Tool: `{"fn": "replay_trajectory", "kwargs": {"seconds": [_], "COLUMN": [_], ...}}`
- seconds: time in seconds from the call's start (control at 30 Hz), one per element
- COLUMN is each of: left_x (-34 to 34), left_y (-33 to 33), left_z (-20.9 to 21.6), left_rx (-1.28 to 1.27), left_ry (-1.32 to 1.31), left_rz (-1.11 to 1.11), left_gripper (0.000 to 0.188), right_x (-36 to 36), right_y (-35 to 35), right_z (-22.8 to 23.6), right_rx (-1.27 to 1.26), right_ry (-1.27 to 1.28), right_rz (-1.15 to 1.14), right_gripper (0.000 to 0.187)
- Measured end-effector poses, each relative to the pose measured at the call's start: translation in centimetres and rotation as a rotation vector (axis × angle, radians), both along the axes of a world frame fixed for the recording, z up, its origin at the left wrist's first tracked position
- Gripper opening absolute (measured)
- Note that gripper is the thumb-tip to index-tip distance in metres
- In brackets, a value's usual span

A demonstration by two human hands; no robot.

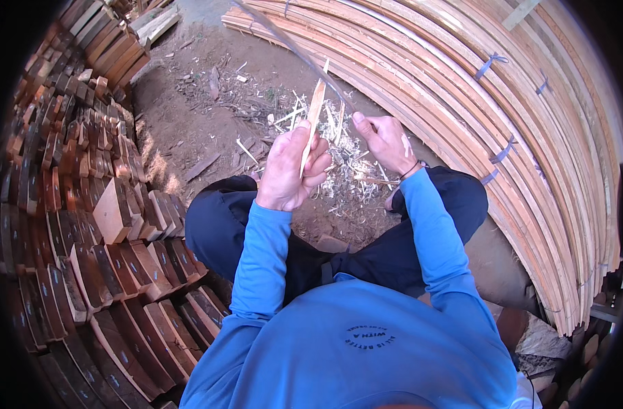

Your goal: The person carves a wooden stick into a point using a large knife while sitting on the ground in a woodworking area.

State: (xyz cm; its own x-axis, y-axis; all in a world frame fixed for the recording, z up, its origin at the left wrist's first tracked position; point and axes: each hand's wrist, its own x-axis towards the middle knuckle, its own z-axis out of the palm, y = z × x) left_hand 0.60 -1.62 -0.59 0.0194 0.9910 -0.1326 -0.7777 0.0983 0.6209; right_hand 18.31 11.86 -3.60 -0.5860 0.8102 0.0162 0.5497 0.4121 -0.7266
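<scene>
My left hand (294,165) is closed round a slim, pointed stick of pale wood (315,109), which stands up out of the fist with its tip away from me. To its right, my right hand (388,142) grips the near end of a long, thin machete (298,51); its handle is hidden in the fingers. From that hand the dark blade slants up and left, passing close to the stick's tip. Whether blade and stick touch, I cannot tell. Pale wood shavings (356,170) lie heaped on the ground below both hands, between my bent legs.
Stacked dark wooden blocks (107,279) rise along the left side. On the right lies a large pile of long planks (420,75), bundled with bluish ties (489,65). Scraps litter the bare dirt ground (178,105) ahead. A rough stone-like block (542,346) sits at the lower right.
</scene>
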Motion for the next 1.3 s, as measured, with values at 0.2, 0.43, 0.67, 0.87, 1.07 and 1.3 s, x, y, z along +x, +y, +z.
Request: {"fn": "replay_trajectory", "kwargs": {"seconds": [0.2,0.43,0.67,0.87,1.07,1.3], "left_x": [-0.8,-0.9,-1.0,-1.1,-0.9,-1.2], "left_y": [0.5,0.3,0.0,0.4,0.4,0.1], "left_z": [-0.6,-0.2,0.2,-0.3,-0.1,0.2], "left_rx": [-0.017,0.012,-0.054,-0.013,0.008,-0.028], "left_ry": [-0.017,-0.002,0.013,-0.040,-0.006,0.032], "left_rz": [0.070,0.089,0.086,0.117,0.107,0.133], "left_gripper": [0.034,0.034,0.035,0.032,0.033,0.034], "right_x": [0.9,0.3,0.7,0.0,0.2,-0.3], "right_y": [-2.2,-3.2,-2.2,-2.6,-2.4,-3.8], "right_z": [-0.2,0.1,-0.5,0.5,0.6,1.2], "right_rx": [-0.018,0.021,-0.013,0.016,0.064,0.004], "right_ry": [0.060,0.133,0.113,0.075,0.084,0.066], "right_rz": [0.174,0.183,0.182,0.184,0.192,0.175], "right_gripper": [0.074,0.073,0.071,0.064,0.067,0.067]}}
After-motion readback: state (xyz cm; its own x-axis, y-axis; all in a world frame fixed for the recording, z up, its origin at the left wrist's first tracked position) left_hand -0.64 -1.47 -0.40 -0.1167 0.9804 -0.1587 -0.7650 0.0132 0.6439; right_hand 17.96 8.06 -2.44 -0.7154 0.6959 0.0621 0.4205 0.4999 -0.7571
